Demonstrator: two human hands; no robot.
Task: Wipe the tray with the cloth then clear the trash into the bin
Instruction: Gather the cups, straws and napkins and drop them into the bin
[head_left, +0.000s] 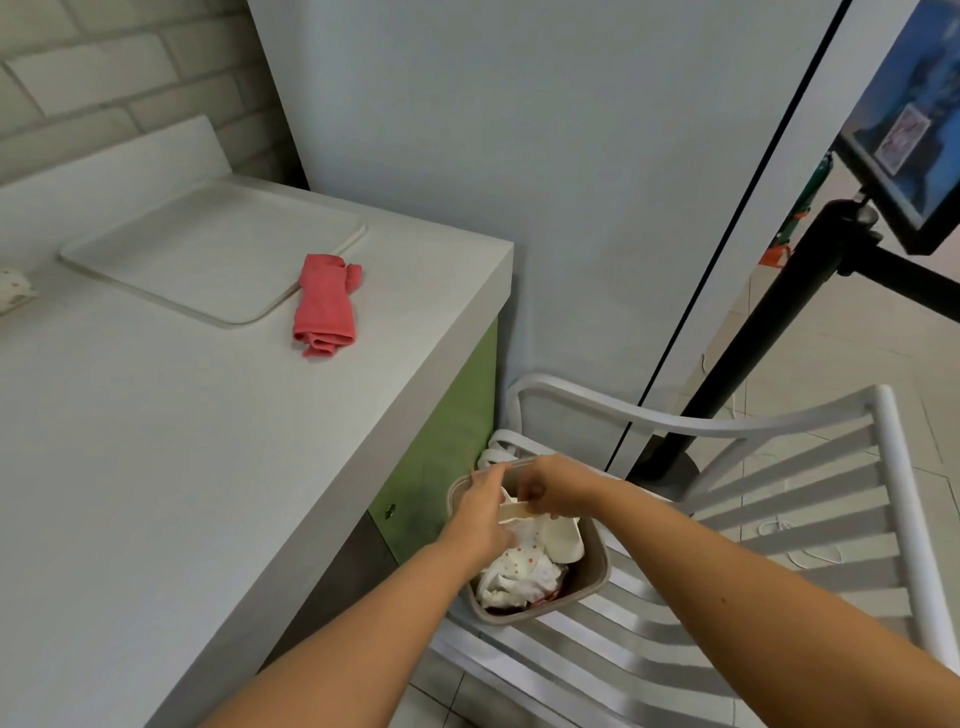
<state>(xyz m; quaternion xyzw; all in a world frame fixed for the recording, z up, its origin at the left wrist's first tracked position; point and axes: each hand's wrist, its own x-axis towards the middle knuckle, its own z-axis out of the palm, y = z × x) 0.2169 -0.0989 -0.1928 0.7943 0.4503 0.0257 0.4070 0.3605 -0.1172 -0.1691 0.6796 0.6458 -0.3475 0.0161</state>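
Both forearms reach forward and down from the bottom of the view, meeting over the bin, which sits on the slatted seat of a white chair pushed close to the green side of the bench. The bin sits below bench height, so anything carried off the edge only has to drop. The left hand and right hand share a pale, flat strip of trash just above the bin's mouth: the left fingers curl over its near end and the right fingers pinch its far end, both closed on it. My guess is the two-handed hold serves to fold or press the piece down so it fits. Under it the bin already holds crumpled white paper with red dots and a pale cup-like piece, so clearing looks well advanced. Up on the bench the tray lies flat and bare, its surface free of any litter I can make out, and the red cloth is bunched at its right edge, partly overlapping the corner, put aside as if the wiping is finished. At the bench's far left edge, a small spotted item is only partly in view; it may be trash to collect, but I cannot tell.
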